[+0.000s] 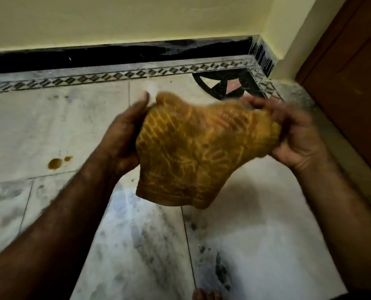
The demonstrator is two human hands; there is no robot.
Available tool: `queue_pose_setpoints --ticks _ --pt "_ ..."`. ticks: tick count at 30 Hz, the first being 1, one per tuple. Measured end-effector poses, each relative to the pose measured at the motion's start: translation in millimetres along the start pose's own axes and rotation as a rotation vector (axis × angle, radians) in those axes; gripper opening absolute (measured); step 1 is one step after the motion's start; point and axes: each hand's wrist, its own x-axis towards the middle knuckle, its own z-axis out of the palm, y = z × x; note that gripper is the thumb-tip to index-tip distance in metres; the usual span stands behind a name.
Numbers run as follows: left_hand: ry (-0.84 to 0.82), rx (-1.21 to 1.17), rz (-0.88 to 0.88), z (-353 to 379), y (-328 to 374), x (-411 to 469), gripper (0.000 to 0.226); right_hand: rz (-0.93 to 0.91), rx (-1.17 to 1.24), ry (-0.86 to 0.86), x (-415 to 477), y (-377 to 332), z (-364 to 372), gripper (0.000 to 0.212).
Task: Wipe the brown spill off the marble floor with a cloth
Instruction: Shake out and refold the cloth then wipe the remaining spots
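Fingers (261,104) of the right hand (299,137) pinch the upper corner of the cloth (193,152); the left hand (121,137) grips its opposite edge. Held in the air between the 2 hands, the cloth is well apart from the brown spill (55,163), 2 drops on the marble floor (267,234) at left. Wiping seems not yet begun; next, the cloth must come down onto them.

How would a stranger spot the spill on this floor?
Start at the black skirting along the yellow wall and come down the pale marble floor, to the left of the left hand. The spill sits just above a tile joint: a glossy brown blob with a smaller drop beside it, unlike the dull grey smudges around.
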Motion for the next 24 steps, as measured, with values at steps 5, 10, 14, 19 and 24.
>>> queue_pose_setpoints --ticks 5,10,14,19,24 --pt "-0.031 0.109 -0.171 -19 -30 -5 0.040 0.207 0.184 -0.044 -4 51 -6 0.079" --pt "0.089 0.078 -0.213 -44 -61 -5 0.048 0.242 0.009 0.260 -6 92 -7 0.086" --pt "0.051 0.078 -0.269 -55 -67 -7 0.061 0.195 -0.057 0.291 -2 92 -13 0.094" --pt "0.185 0.140 -0.277 -60 -65 -2 0.070 0.117 -0.443 0.203 1 105 -11 0.050" --pt "0.317 0.287 -0.159 -56 -62 1 0.072 0.062 -0.468 0.249 2 90 -13 0.043"
